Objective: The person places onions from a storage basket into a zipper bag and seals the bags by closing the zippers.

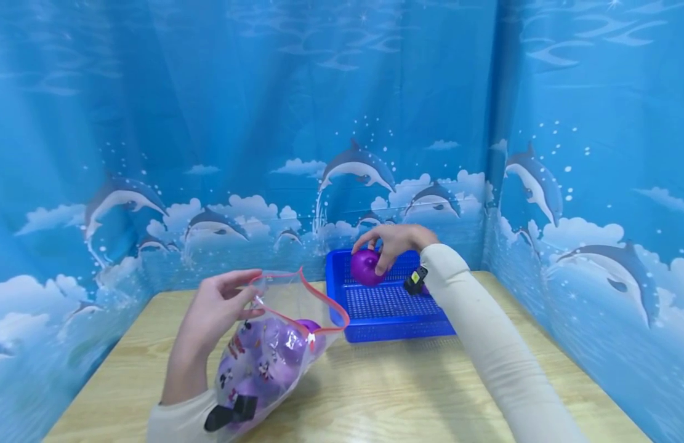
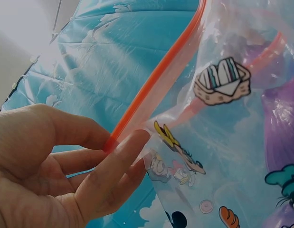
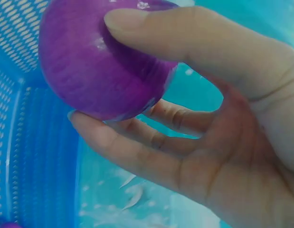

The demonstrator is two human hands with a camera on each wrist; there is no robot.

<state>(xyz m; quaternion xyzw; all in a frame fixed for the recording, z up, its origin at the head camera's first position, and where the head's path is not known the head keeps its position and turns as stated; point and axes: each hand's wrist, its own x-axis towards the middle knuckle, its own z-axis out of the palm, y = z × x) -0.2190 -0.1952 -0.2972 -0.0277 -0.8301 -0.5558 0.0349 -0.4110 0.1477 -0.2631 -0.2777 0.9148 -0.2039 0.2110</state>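
My right hand [image 1: 396,243] holds a shiny purple ball [image 1: 366,268] over the blue plastic basket [image 1: 375,330]. In the right wrist view, the thumb presses one side of the purple ball [image 3: 90,61] and the fingers support the other. My left hand [image 1: 215,307] pinches the rim of a clear zip bag [image 1: 264,369] between thumb and fingers. The bag's orange-red zip strip [image 2: 156,78] stands parted, so its mouth gapes toward the basket. Several purple balls fill the bag, seen through its cartoon-printed plastic.
Another purple ball [image 3: 10,225] lies in the basket, mostly hidden by the right forearm in the head view. The basket stands at the back of the wooden table [image 1: 375,394]. A blue dolphin-print curtain [image 1: 253,123] hangs behind and to the right.
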